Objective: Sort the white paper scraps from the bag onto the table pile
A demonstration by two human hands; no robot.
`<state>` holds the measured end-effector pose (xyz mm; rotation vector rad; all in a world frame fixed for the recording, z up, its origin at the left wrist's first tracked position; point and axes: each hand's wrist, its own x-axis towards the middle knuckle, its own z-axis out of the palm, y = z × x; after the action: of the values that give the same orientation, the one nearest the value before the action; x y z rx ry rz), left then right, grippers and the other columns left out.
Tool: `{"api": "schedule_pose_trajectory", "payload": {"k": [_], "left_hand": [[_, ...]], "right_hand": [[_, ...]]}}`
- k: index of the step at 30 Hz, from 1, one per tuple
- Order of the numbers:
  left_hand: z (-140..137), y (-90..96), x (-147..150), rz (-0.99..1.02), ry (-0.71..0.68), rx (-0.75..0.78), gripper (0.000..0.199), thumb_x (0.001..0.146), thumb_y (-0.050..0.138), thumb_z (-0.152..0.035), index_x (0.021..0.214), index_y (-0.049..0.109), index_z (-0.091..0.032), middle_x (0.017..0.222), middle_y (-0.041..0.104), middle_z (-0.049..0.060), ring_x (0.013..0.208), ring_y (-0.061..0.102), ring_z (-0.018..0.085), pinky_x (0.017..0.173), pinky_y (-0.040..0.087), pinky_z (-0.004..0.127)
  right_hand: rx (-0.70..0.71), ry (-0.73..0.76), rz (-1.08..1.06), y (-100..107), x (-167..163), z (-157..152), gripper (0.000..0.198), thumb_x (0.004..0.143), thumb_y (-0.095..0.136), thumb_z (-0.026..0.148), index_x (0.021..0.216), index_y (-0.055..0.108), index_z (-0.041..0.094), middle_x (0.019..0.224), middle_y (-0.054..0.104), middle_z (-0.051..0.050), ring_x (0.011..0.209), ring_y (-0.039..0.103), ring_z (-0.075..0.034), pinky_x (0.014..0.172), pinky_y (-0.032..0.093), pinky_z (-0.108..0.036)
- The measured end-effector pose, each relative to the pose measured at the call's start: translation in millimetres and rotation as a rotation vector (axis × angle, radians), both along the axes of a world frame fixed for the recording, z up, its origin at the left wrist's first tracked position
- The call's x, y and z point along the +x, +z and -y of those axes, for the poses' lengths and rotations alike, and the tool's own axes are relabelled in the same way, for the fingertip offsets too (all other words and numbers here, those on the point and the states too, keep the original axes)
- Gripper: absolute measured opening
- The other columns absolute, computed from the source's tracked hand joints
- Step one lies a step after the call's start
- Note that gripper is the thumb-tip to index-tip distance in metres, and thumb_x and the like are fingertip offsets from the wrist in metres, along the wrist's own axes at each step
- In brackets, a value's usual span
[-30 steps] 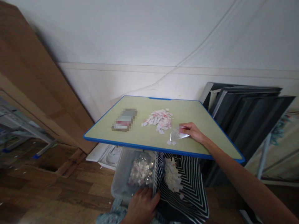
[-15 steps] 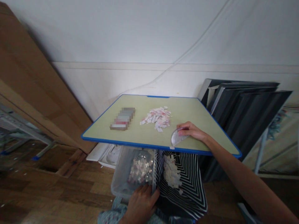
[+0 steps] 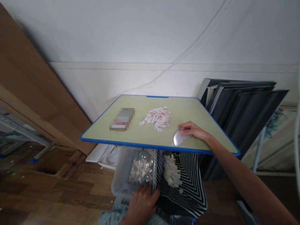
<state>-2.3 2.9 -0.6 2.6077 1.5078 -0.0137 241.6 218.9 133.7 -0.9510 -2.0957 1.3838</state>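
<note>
My right hand (image 3: 193,130) pinches a clear, round-edged plastic piece (image 3: 179,137), tilted on the table top (image 3: 131,101) near its front edge. It looks like a half-disc; its exact kind is unclear. Behind and left of that hand lies a loose pile of small white and pinkish paper-like pieces (image 3: 157,117). Below the table, my left hand (image 3: 144,198) is closed over the near rim of a clear plastic bin (image 3: 119,175). Inside the bin sits a see-through bag of similar pieces (image 3: 142,168). More pale pieces (image 3: 172,172) lie on black-and-white striped fabric (image 3: 193,184) beside it.
A blurred-out flat object (image 3: 122,119) rests on the table's left part. Tall cardboard (image 3: 39,81) leans at left, near a metal ladder-like frame (image 3: 25,128). Dark panels (image 3: 241,109) stand at right. A white wall (image 3: 140,37) rises behind the table.
A small pale scrap that overhung the table's front edge under the plastic piece no longer shows there. My right hand has barely moved; my left hand stays on the bin rim.
</note>
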Motion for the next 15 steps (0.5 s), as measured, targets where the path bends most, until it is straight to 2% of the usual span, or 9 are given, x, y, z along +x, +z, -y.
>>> {"api": "schedule_pose_trajectory", "payload": {"k": [5, 9, 15], "left_hand": [[0.3, -1.3, 0.0, 0.018, 0.0, 0.007, 0.045, 0.073, 0.057, -0.015, 0.116, 0.045, -0.021, 0.093, 0.058, 0.008, 0.086, 0.053, 0.024, 0.073, 0.045, 0.036], [0.1, -1.9, 0.5, 0.025, -0.001, 0.023, 0.045, 0.073, 0.057, -0.015, 0.116, 0.045, -0.021, 0.095, 0.058, 0.009, 0.089, 0.053, 0.025, 0.075, 0.045, 0.037], [-0.3, 0.3, 0.8, 0.02, -0.002, 0.026, 0.042, 0.074, 0.056, -0.016, 0.114, 0.047, -0.021, 0.092, 0.058, 0.008, 0.085, 0.054, 0.025, 0.071, 0.046, 0.036]], "right_hand": [[0.028, -0.059, -0.04, -2.4, -0.2, -1.3, 0.029, 0.066, 0.061, 0.039, 0.059, 0.053, 0.012, 0.054, 0.04, 0.004, 0.051, 0.037, -0.007, 0.048, 0.022, -0.023], [0.011, 0.002, 0.048, 2.1, -2.4, 1.2, 0.028, 0.067, 0.06, 0.04, 0.061, 0.055, 0.013, 0.053, 0.039, 0.004, 0.05, 0.036, -0.007, 0.048, 0.021, -0.023], [-0.016, 0.071, 0.017, 2.4, 0.3, 3.4, 0.031, 0.065, 0.062, 0.042, 0.059, 0.054, 0.013, 0.054, 0.044, 0.003, 0.053, 0.04, -0.008, 0.05, 0.026, -0.023]]}}
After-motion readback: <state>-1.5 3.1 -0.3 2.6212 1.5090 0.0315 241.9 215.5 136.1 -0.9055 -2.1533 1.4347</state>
